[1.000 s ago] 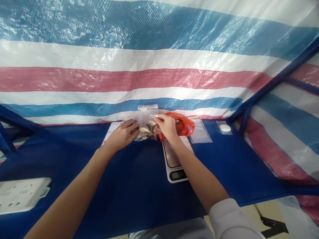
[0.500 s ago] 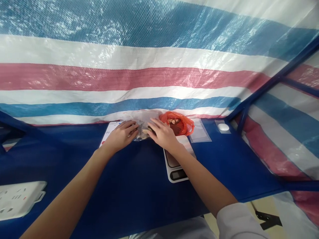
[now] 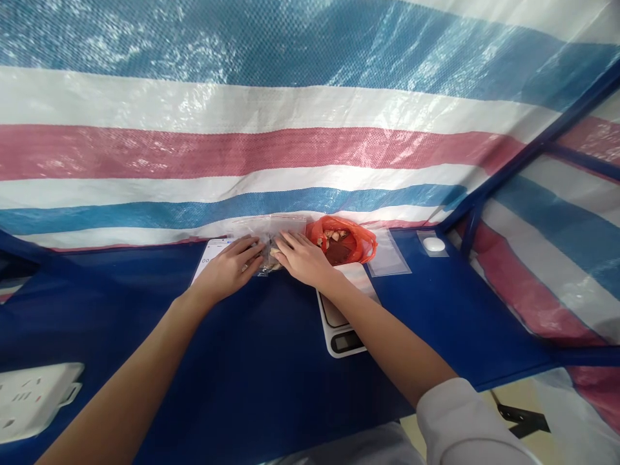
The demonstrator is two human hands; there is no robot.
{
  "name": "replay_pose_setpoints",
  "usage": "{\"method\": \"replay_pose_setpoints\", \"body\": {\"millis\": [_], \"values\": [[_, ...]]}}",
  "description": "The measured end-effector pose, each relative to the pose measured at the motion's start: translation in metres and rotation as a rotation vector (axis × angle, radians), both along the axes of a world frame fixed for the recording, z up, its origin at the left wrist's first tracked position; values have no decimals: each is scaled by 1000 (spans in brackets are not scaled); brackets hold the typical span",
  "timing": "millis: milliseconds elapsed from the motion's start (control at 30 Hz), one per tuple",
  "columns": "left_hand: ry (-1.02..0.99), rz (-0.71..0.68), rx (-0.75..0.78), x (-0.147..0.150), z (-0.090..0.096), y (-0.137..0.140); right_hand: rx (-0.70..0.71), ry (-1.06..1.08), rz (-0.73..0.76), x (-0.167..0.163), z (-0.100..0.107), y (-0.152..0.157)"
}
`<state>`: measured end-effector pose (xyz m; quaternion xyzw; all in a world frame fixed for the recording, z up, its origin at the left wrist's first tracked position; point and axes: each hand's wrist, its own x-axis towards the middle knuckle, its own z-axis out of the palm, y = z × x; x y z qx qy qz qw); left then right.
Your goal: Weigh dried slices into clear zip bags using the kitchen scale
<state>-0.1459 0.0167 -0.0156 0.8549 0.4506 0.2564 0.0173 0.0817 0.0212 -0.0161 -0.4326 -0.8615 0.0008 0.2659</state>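
Clear plastic zip bags (image 3: 278,225) lie at the back of the blue table against the striped sheet, with small pale and dark pieces in their lower part. My left hand (image 3: 236,266) rests on their left side, fingers bent a little and laid over the plastic. From the right, my right hand (image 3: 304,259) lies on the bags with its fingers spread over the pale pieces. Both hands press from above, and much of the contents is hidden under the fingers. Beside my right hand stands an open orange-red plastic bag (image 3: 365,242) holding pale, dried-looking pieces.
Under my right forearm sits a white kitchen scale (image 3: 334,347). A phone (image 3: 206,258) with a lit screen lies partly beneath my left hand. Flat clear bags (image 3: 390,255) and a white oval object (image 3: 434,245) are to the right, a white power strip (image 3: 39,397) at front left.
My right hand has shifted slightly left and lies flatter over the bags. My left hand has moved a little left and stays on the plastic.
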Motion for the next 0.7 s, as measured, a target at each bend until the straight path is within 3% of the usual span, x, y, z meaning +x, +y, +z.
{"method": "replay_pose_setpoints", "body": {"millis": [233, 433, 567, 700], "values": [[25, -19, -3, -2, 1, 3, 25, -65, 50, 1, 3, 4], [40, 50, 109, 6, 15, -3, 68, 4, 78, 14, 14, -7], [-9, 126, 179, 25, 23, -21, 60, 81, 58, 41, 17, -26], [-46, 182, 234, 54, 21, -47, 80, 138, -13, 84, 9, -45]]}}
